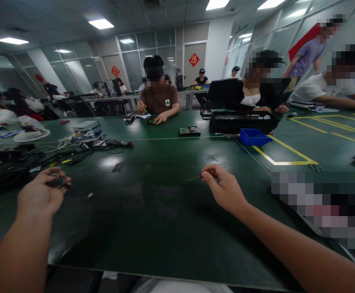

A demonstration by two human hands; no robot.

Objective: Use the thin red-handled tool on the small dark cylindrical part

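Observation:
Out over the left part of the green table, my left hand is palm up, fingers curled around a dark rounded object with a narrow tapering end. Its exact kind I cannot make out. My right hand pinches a small screwdriver between thumb and fingers. The screwdriver's thin metal shaft points left, and a bit of red shows by the fingertips; most of its handle is hidden in the hand. A small pale scrap lies to the right of my left hand.
Tangled black cables cover the left side, beside a white fan-like part. Ahead are a circuit-board device, a black tray and a blue bin. A person in brown works opposite; others sit at right.

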